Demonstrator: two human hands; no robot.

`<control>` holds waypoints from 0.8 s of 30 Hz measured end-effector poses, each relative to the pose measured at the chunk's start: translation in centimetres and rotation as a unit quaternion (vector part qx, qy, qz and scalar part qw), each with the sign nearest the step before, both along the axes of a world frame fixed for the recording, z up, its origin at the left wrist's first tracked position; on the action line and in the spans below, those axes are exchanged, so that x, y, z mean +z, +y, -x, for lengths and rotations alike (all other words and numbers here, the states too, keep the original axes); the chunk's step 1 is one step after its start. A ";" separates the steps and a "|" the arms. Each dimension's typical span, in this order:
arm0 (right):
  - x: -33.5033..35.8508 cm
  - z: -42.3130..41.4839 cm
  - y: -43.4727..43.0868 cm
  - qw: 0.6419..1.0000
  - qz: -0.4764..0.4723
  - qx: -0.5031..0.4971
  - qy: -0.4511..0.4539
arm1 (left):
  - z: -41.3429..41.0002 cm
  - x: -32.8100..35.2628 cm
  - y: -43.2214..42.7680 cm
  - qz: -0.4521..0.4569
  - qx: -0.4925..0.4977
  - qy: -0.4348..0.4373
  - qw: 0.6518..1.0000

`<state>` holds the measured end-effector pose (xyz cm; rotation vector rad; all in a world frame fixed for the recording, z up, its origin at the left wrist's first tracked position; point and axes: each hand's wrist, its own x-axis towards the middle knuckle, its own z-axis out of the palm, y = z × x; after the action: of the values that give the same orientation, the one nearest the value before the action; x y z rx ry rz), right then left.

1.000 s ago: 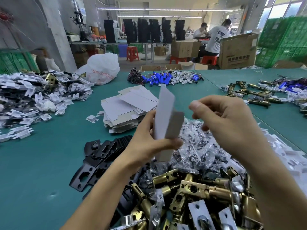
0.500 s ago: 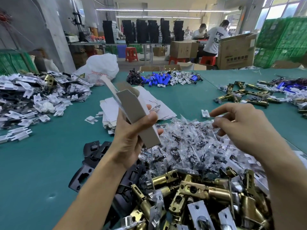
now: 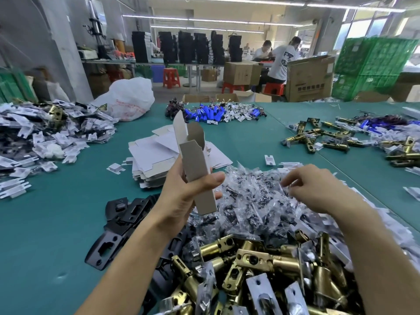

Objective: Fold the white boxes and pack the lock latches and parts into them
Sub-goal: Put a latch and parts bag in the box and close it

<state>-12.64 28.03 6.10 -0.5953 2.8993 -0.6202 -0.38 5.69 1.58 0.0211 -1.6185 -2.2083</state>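
Green table (image 3: 45, 223): L hand (image 3: 181, 196) w/ white box (image 3: 197, 169)

White box (image 3: 197, 169) in left hand (image 3: 179, 201)

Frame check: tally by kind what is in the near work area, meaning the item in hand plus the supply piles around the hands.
Folded box, held in the left hand: 1
Stack of flat box blanks: 1
Heap of clear parts bags: 1
Heap of brass latches: 1
Pile of black plates: 1
Total: 5
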 end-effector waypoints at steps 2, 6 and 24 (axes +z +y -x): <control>-0.6 1.4 0.9 0.998 -0.026 -0.053 -0.001 | -0.1 0.0 -0.2 -0.008 -0.012 0.000 1.000; -1.7 2.8 2.0 0.993 -0.108 -0.055 -0.005 | -0.2 0.2 -0.2 0.003 -0.033 0.012 0.999; -2.0 3.4 0.7 0.972 -0.180 -0.130 0.083 | -0.5 -0.6 -0.4 0.145 -0.051 -0.019 0.988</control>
<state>-16.07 28.73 4.14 -0.2317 3.1597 -0.0571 0.09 5.34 0.96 -0.1032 -1.9877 -2.0336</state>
